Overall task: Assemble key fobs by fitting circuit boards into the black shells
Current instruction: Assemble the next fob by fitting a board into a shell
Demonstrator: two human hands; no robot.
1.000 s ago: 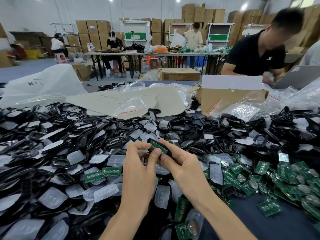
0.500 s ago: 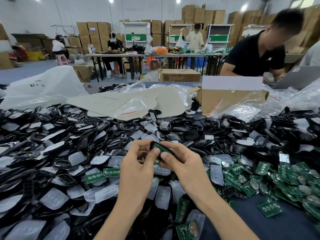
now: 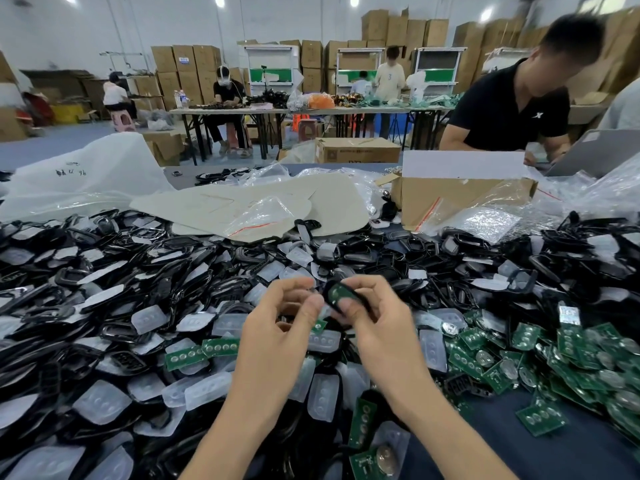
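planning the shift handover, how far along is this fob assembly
Done: no finished pile that I can tell apart. In hand: the right hand grips one black shell with a green board lying in it; the left hand is beside it, blurred. Left: heaps of empty shells and loose boards.

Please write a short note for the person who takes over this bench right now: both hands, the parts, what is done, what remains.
The right hand grips a black shell with a green board in it; blur hides whether it is seated. The left hand is curled beside it, contact unclear. Spare shells lie piled left and behind, spare boards at right. Left to do: press this board home, then continue.
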